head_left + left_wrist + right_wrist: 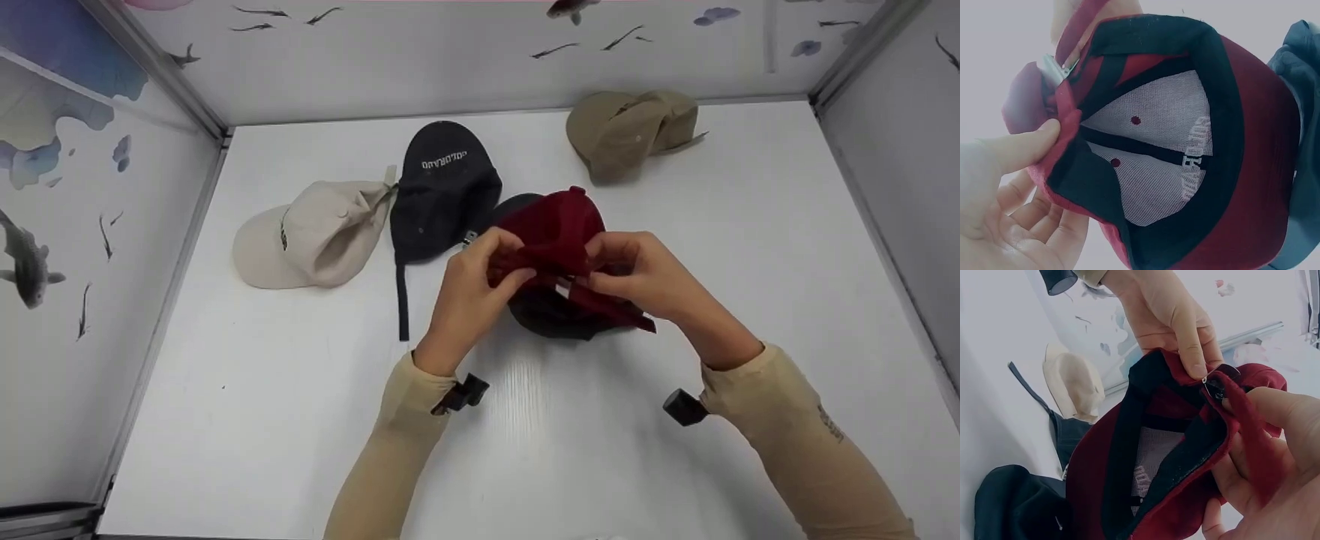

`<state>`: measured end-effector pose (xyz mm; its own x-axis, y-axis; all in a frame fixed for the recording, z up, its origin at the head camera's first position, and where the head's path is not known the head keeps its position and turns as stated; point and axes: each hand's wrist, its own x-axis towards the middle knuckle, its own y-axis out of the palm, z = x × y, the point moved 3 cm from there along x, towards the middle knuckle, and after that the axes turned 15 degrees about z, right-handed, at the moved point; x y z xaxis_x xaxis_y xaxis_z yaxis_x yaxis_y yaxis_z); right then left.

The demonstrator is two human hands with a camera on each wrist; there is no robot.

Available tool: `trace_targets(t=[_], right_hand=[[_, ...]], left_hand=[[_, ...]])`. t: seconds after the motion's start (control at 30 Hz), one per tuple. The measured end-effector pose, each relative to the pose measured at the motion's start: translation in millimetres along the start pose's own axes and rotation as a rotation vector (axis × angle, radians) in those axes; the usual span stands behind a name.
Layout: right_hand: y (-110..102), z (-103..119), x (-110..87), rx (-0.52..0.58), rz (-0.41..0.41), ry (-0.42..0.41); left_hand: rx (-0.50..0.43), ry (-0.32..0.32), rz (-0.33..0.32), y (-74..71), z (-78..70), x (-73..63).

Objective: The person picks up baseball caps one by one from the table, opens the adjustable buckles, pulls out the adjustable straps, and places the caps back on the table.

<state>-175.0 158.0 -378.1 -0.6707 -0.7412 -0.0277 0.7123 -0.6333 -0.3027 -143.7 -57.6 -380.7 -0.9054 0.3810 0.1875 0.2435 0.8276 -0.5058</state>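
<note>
Both hands hold a dark red baseball cap (559, 221) by the back of its rim, its inside showing in the wrist views. My left hand (469, 289) pinches the rim on the left side, thumb on top. The right hand (656, 277) pinches it beside the metal buckle (1054, 70). A loose red strap (1255, 450) runs from the buckle past the right hand. Inside the cap are a dark sweatband (1224, 129) and white mesh-like lining (1157, 107) with the back of embroidered letters. Under the red cap lies a dark cap (547, 319), partly hidden.
Left of the hands lie a black cap (446, 195) with white lettering, its strap (402, 304) trailing forward, and a cream cap (330, 225). A khaki cap (630, 135) sits at the back right. Panels (450, 67) wall the white table (262, 420) on the back and sides.
</note>
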Motion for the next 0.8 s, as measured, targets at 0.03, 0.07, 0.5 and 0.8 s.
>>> trace_targets(t=[0.03, 0.07, 0.5, 0.8], right_hand=[[-0.4, 0.2, -0.9, 0.002, 0.003, -0.006], [-0.8, 0.4, -1.7, 0.005, 0.006, -0.008], [-1.1, 0.4, -5.0, 0.057, 0.026, -0.029], [-0.9, 1.8, -6.2, 0.074, 0.041, -0.053]], left_hand=[[0.029, 0.002, -0.006, -0.6, -0.1, -0.3], [0.057, 0.004, -0.013, -1.3, -0.2, -0.6], [0.194, 0.011, -0.062, -4.9, 3.4, -1.6], [0.223, -0.007, -0.075, -4.5, 4.8, -0.9]])
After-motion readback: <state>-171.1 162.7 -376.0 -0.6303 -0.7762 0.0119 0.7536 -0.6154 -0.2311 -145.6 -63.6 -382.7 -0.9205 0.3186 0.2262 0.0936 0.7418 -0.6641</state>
